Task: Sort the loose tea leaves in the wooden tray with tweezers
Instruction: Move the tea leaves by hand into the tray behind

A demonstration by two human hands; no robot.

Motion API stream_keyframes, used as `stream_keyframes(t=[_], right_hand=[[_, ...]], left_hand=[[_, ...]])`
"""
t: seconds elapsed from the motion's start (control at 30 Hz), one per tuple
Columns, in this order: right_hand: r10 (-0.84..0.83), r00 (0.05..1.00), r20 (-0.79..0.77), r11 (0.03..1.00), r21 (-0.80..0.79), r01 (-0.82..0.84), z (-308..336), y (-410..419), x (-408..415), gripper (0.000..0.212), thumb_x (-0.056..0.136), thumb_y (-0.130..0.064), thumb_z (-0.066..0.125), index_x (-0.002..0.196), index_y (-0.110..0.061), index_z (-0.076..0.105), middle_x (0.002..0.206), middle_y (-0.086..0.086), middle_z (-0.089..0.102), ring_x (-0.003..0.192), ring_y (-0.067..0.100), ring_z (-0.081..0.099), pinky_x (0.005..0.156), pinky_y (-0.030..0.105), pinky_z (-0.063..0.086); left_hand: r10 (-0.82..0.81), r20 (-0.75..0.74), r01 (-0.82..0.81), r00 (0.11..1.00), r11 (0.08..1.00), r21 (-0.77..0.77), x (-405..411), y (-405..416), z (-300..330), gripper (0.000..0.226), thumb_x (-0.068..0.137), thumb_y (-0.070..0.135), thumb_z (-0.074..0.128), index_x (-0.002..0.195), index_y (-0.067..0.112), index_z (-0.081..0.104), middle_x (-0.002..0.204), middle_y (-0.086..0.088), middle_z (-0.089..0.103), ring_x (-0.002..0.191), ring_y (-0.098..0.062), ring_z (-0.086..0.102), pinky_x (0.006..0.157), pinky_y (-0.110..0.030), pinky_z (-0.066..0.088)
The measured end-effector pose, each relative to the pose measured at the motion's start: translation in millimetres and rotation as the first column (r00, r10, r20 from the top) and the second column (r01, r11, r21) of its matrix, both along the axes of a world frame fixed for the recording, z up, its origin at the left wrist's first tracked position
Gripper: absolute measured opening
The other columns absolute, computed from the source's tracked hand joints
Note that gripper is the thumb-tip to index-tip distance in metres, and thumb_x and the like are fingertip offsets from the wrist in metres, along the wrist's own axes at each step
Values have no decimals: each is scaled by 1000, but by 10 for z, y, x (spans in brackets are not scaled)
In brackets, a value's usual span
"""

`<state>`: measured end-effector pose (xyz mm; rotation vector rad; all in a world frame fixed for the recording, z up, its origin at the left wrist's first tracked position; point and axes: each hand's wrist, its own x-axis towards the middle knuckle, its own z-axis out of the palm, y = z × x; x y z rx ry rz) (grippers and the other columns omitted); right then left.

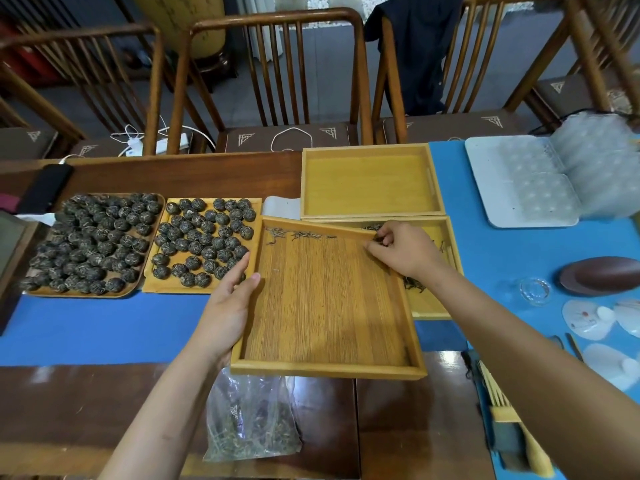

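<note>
Wooden chairs [277, 74] line the far side of a dark worktop [104, 403] covered by a blue mat [104, 327]. At centre, the left hand [227, 306] grips the left rim of a wooden tray [329, 306], which is tilted over a second tray [433, 303]. Loose tea leaves [298, 234] gather along its far edge. The right hand [403, 249] pinches leaves at the far right corner. Two trays of tea balls [204, 237] lie left.

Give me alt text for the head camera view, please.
A person's left hand grips the near-left edge of a tilted wooden tray while the right hand gathers loose tea leaves at its far edge; two trays of tea balls sit left.
</note>
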<state>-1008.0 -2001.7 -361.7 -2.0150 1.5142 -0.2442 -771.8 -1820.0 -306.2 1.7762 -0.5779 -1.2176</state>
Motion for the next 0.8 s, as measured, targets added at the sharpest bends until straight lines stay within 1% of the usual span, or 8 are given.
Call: stream_keyframes(t=[0.17, 0.3, 0.37, 0.43, 0.57, 0.7, 0.73, 0.8], right_hand=[[-52, 999, 5, 999, 4, 52, -21, -7, 74, 17, 85, -21, 58, 93, -9, 65, 83, 7, 69, 82, 25, 63, 71, 36, 54], [73, 997, 37, 961, 266, -80, 45, -83, -61, 29, 80, -24, 64, 107, -13, 61, 85, -1, 64, 74, 15, 57, 61, 26, 43], [186, 982, -16, 928, 331, -171, 76, -76, -80, 40, 77, -26, 67, 114, -18, 55, 96, 0, 59, 79, 14, 56, 61, 25, 40], [204, 976, -71, 944, 277, -177, 43, -74, -54, 38, 78, -23, 66, 114, -16, 57, 99, 3, 58, 83, 18, 56, 64, 26, 41], [146, 985, -91, 982, 132, -134, -2, -84, 1, 13, 87, -18, 57, 95, -11, 64, 79, 1, 60, 75, 21, 57, 60, 26, 37], [76, 993, -90, 997, 26, -74, -29, -85, -4, 22, 94, -23, 45, 89, -11, 64, 68, 3, 62, 63, 22, 57, 53, 30, 42], [54, 996, -76, 998, 18, -53, -32, -76, -12, 24, 94, -23, 44, 90, -10, 65, 69, 5, 63, 62, 22, 57, 55, 31, 44], [18, 999, -50, 1000, -15, -19, -36, -48, -44, 24, 93, -21, 45, 90, -9, 65, 70, 5, 65, 64, 22, 58, 56, 31, 45]], left_hand=[[-11, 12, 11, 1000, 1000, 2, 2, -5, -6, 45, 98, 29, 50, 143, 35, 43, 130, 5, 61, 113, -16, 61, 95, -39, 50], [-1, -1, 1, 1000, 1000, -9, 2, -5, -19, 44, 99, 26, 50, 141, 35, 44, 120, 12, 65, 104, -8, 65, 86, -31, 52], [-7, -5, 7, 1000, 1000, -11, 19, 1, -29, 44, 99, 26, 50, 142, 34, 43, 122, 9, 65, 106, -11, 65, 89, -34, 52], [-15, -16, 15, 1000, 1000, -7, 16, 8, -28, 46, 99, 26, 49, 144, 34, 41, 125, 4, 64, 108, -14, 64, 91, -36, 51], [-19, -36, 19, 999, 1000, -9, -4, 8, -24, 47, 100, 24, 48, 145, 31, 40, 128, 1, 62, 111, -18, 62, 94, -39, 50], [-34, -9, 34, 999, 999, -12, 31, 32, -42, 43, 99, 25, 49, 141, 34, 43, 118, 13, 64, 96, -2, 68, 73, -20, 55], [-34, -1, 34, 999, 999, -8, 44, 43, -47, 43, 99, 26, 49, 140, 35, 43, 117, 15, 64, 95, 0, 68, 72, -20, 55], [-31, -11, 31, 999, 1000, 2, 72, 65, -60, 45, 98, 29, 50, 143, 35, 43, 123, 9, 64, 104, -9, 66, 85, -31, 54]])
